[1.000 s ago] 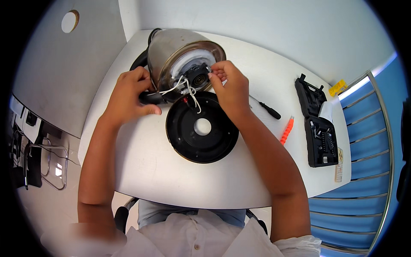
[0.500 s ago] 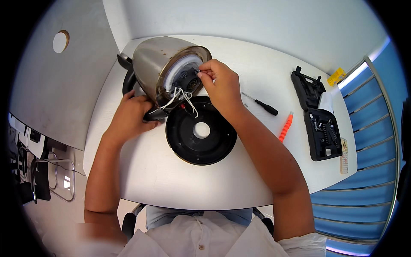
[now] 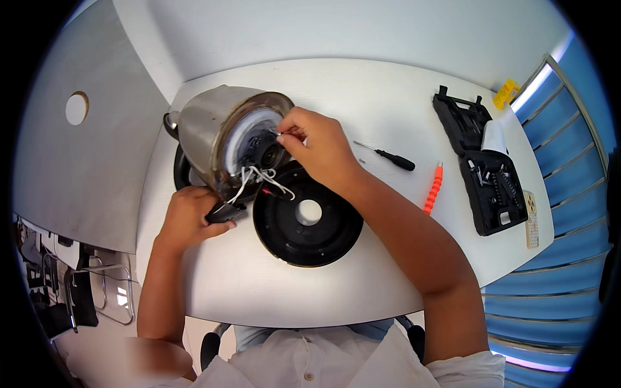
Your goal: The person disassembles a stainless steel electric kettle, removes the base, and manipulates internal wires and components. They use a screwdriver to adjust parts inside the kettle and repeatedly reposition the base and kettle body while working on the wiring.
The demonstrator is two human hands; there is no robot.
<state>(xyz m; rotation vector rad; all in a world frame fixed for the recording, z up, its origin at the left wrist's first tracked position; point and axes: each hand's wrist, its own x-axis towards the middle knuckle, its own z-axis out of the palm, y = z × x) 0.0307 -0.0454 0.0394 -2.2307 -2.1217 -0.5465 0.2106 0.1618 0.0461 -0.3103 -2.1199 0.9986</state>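
Observation:
A steel electric kettle lies on its side, its opened bottom facing right and toward me. White wires run from inside it toward a round black base plate with a hole in its middle, which lies against the kettle's near side. My left hand is closed around the lower end of the black kettle handle. At the upper right of the open bottom, my right hand pinches something small and light-coloured, too small to name. Its fingertips are beside the black connector part in the bottom.
Right of my right hand lie a black-handled screwdriver and a small metal bit. Farther right are an orange flexible shaft, an open black tool case, a remote-like strip and a yellow packet. A railing borders the right side.
The whole view has shifted a little, so the kettle appears lower and farther left. My right fingers still pinch at the kettle's bottom; my left hand keeps its hold.

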